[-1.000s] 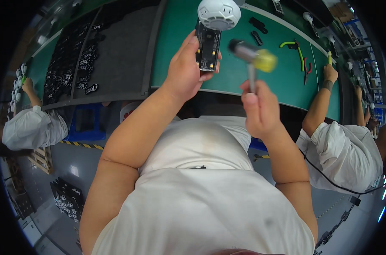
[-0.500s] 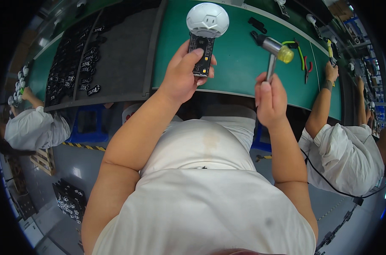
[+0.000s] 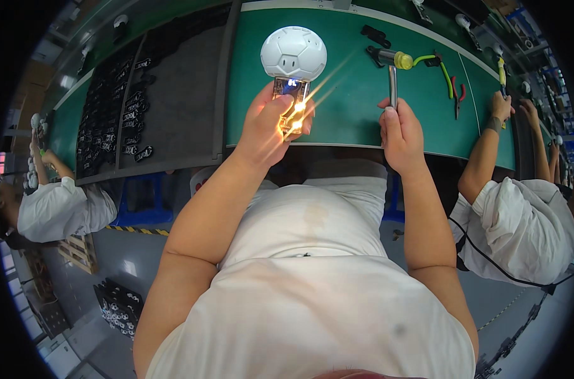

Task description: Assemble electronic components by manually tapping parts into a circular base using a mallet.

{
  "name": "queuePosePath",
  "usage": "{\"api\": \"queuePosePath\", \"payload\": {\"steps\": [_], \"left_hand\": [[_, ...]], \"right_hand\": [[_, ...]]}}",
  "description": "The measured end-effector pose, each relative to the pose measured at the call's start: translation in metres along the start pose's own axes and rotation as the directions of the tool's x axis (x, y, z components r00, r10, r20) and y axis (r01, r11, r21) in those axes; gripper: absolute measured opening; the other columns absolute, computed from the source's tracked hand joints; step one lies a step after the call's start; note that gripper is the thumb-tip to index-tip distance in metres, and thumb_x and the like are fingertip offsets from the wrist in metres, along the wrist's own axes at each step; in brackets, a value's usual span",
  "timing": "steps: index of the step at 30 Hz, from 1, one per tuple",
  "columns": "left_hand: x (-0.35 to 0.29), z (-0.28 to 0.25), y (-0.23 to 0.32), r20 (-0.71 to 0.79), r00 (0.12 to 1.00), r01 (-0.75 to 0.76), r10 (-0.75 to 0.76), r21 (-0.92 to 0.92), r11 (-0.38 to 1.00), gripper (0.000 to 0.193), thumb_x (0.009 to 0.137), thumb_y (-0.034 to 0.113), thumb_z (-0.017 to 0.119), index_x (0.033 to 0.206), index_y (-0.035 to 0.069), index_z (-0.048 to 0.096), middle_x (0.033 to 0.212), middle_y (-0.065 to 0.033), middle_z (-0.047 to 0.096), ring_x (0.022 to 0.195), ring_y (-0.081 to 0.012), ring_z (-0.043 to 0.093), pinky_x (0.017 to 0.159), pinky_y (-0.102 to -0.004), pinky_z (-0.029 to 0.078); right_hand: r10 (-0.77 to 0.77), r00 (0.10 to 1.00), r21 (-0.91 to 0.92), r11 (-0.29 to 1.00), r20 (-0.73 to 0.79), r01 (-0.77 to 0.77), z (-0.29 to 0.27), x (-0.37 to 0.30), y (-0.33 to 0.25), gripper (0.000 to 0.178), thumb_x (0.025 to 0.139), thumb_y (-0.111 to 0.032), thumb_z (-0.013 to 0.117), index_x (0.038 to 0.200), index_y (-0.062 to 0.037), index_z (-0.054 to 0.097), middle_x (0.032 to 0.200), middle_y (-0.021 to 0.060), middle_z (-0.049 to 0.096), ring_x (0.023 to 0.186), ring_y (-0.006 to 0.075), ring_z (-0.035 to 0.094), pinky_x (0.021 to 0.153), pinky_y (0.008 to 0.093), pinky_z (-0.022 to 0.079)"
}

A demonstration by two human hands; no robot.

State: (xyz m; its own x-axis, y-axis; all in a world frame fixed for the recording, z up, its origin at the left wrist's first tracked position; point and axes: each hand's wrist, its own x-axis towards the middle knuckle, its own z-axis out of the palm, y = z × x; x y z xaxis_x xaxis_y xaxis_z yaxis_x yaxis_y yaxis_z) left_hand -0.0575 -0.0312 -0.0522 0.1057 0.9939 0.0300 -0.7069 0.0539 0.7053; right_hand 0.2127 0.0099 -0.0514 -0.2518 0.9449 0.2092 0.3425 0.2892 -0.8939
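Observation:
My left hand [image 3: 266, 123] is wrapped round the black circuit-board body [image 3: 291, 95] of a device topped by a white football-patterned dome [image 3: 293, 54]. Bright yellow lights and a small lit display shine on the board, the thumb lying across it. My right hand [image 3: 402, 134] grips the metal handle of a small mallet [image 3: 392, 82], held upright. Its head has a yellow, see-through face. Both hands are above the near edge of the green bench [image 3: 347, 101]. Beyond the mallet lie black parts [image 3: 376, 35].
Green-handled pliers [image 3: 449, 81] and red-handled pliers [image 3: 457, 101] lie to the right. A dark tray [image 3: 179, 107] at left holds rows of black parts [image 3: 134, 117]. Co-workers in white sit at left [image 3: 66, 208] and right [image 3: 520, 227]. A blue stool [image 3: 142, 199] stands below the bench.
The lights and display on the board have come on. The device has moved slightly left and nearer me, its dome turned. The mallet has swung more upright, its head shifting left.

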Motion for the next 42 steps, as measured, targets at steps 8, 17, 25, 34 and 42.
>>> {"api": "queuePosePath", "payload": {"steps": [8,17,25,34,42], "left_hand": [[-0.003,0.003,-0.001,-0.084,0.996,-0.012,0.007,-0.068,0.998,0.045,0.098,0.018,0.055,0.139,0.0,0.053,0.098,-0.017,0.07,0.067,-0.0204,0.066,0.05,-0.0238,0.039],[-0.002,0.016,0.024,-0.046,0.999,-0.015,0.017,0.056,0.998,0.048,0.099,0.018,0.054,0.142,-0.002,0.049,0.102,-0.0205,0.07,0.068,-0.0208,0.066,0.049,-0.0223,0.04],[0.021,0.013,0.044,-0.05,0.999,0.01,-0.007,0.069,0.998,0.042,0.103,0.018,0.051,0.14,-0.002,0.05,0.104,-0.0211,0.071,0.073,-0.0212,0.069,0.049,-0.0225,0.041],[0.136,0.028,0.063,-0.441,0.897,0.204,-0.031,0.351,0.914,0.037,0.111,0.025,0.048,0.134,-0.003,0.054,0.112,-0.0202,0.072,0.077,-0.0211,0.072,0.05,-0.0228,0.045],[0.299,-0.042,0.073,-0.483,0.876,0.286,-0.005,0.51,0.811,0.042,0.112,0.033,0.049,0.122,-0.005,0.063,0.105,-0.0191,0.075,0.083,-0.0244,0.074,0.053,-0.0278,0.051]], "right_hand": [[-0.037,0.999,-0.007,0.999,-0.025,0.037,0.001,-0.003,0.002,0.02,0.113,-0.014,0.047,0.118,-0.002,0.063,0.074,-0.001,0.054,0.058,0.0089,0.043,0.054,0.0255,0.037],[-0.006,1.0,-0.04,0.999,0.009,0.007,-0.004,-0.003,0.001,0.021,0.112,-0.014,0.048,0.119,-0.0016,0.063,0.069,-0.0022,0.053,0.057,0.0096,0.043,0.055,0.0265,0.035],[-0.02,0.998,-0.026,0.999,0.059,0.021,-0.007,0.0,-0.003,0.02,0.109,-0.013,0.052,0.118,-0.0012,0.065,0.071,0.0009,0.056,0.06,0.0151,0.046,0.059,0.0313,0.039],[-0.049,0.997,0.049,0.998,0.061,0.046,-0.012,0.007,-0.002,0.022,0.104,-0.01,0.056,0.12,0.0004,0.067,0.072,0.0024,0.057,0.06,0.0189,0.047,0.059,0.0334,0.04],[-0.031,0.995,0.076,0.997,0.098,0.024,-0.01,0.003,-0.008,0.025,0.101,-0.006,0.059,0.124,0.0009,0.067,0.076,0.0047,0.059,0.061,0.022,0.05,0.06,0.0342,0.043]]}}
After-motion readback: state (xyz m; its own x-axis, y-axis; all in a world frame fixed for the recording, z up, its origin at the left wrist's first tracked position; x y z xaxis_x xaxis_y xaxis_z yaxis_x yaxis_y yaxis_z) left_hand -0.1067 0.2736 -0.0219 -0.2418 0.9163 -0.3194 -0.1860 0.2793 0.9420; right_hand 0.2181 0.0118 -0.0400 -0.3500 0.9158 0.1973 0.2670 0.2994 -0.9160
